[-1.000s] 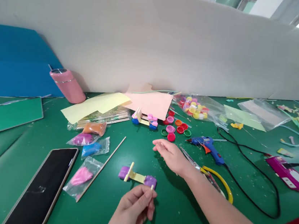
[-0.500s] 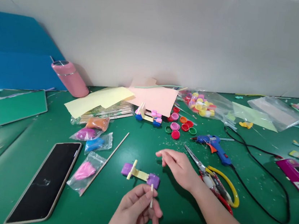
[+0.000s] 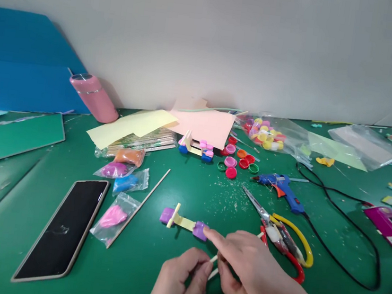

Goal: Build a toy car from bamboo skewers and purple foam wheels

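Low in front of me, my left hand (image 3: 183, 279) pinches a short pale stick (image 3: 214, 259) between thumb and fingertips. My right hand (image 3: 254, 273) has come up against it, thumb and fingers closed around a second pale stick (image 3: 213, 274), mostly hidden by the hand. Its index finger stretches to the near end of a small model (image 3: 185, 222), made of a pale yellow strip with a crosspiece and purple clay lumps at both ends. Farther back stands a similar model (image 3: 195, 149) with blue and pink clay.
Scissors (image 3: 262, 212) and a blue glue gun (image 3: 280, 188) with a black cord lie at right. Bottle caps (image 3: 230, 161) are scattered behind. Bagged clay (image 3: 114, 215), a thin wooden stick (image 3: 147, 198) and a phone (image 3: 62, 230) lie left. A pink bottle (image 3: 96, 99) leans at the wall.
My right hand has moved down and left to meet my left hand and now grips a pale stick. My left hand has shifted slightly right, its short stick now tilted.
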